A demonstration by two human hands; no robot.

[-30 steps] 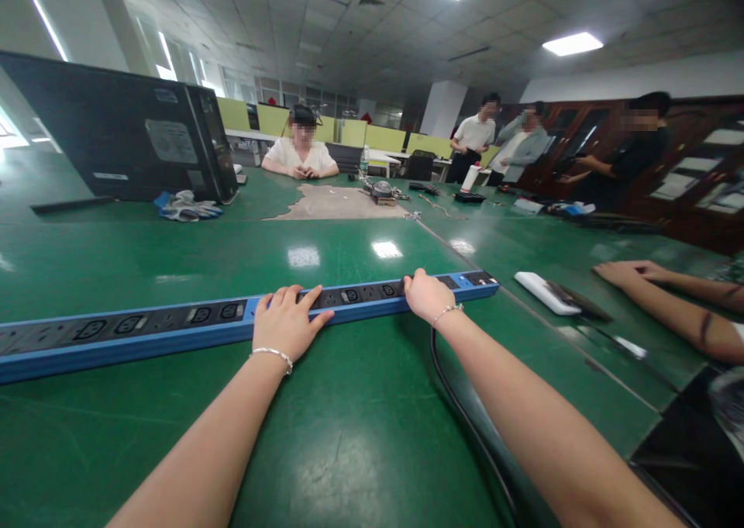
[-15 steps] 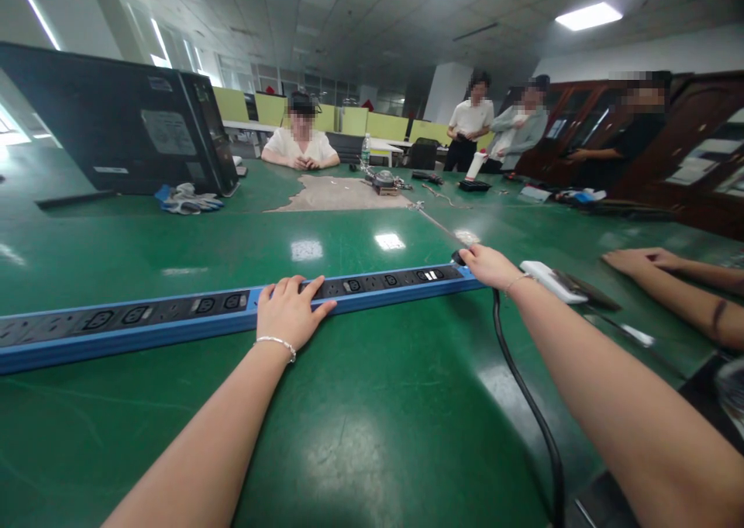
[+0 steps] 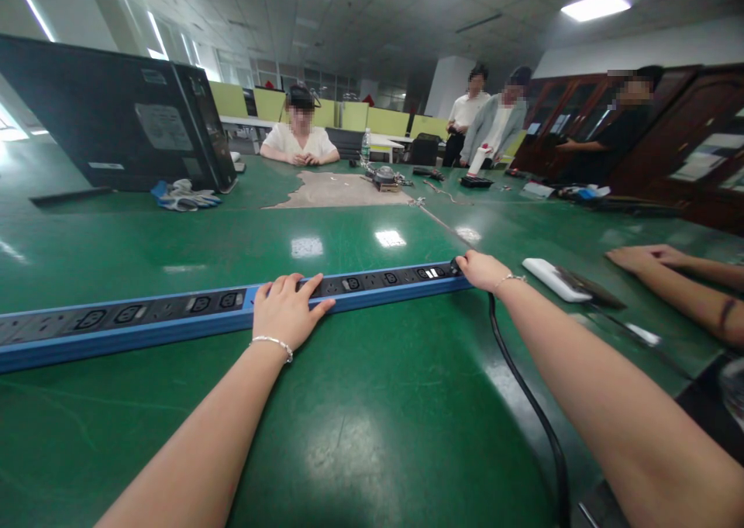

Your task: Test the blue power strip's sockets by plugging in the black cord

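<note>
A long blue power strip [image 3: 377, 297] with black sockets lies across the green table in front of me. My left hand [image 3: 284, 309] rests on its middle, fingers spread over the top and thumb towards the near side. At the strip's right end, my right hand [image 3: 483, 270] is closed round a black plug [image 3: 454, 267], most of which the fingers hide. The plug touches the end of the strip; whether it is seated there I cannot tell. From under that hand a thick black cable [image 3: 526, 392] curves down towards me.
A black computer case [image 3: 128, 117] and gloves [image 3: 184, 195] stand at the far left. Right of my hand are a white adapter-like block [image 3: 555, 280] and another person's hands [image 3: 639, 257]. A bottle [image 3: 366, 146] and small parts lie at the back, near a seated person.
My right hand and the plug have shifted slightly left, against the strip's end. My left hand stays on the strip. In the background, a standing person has moved a little.
</note>
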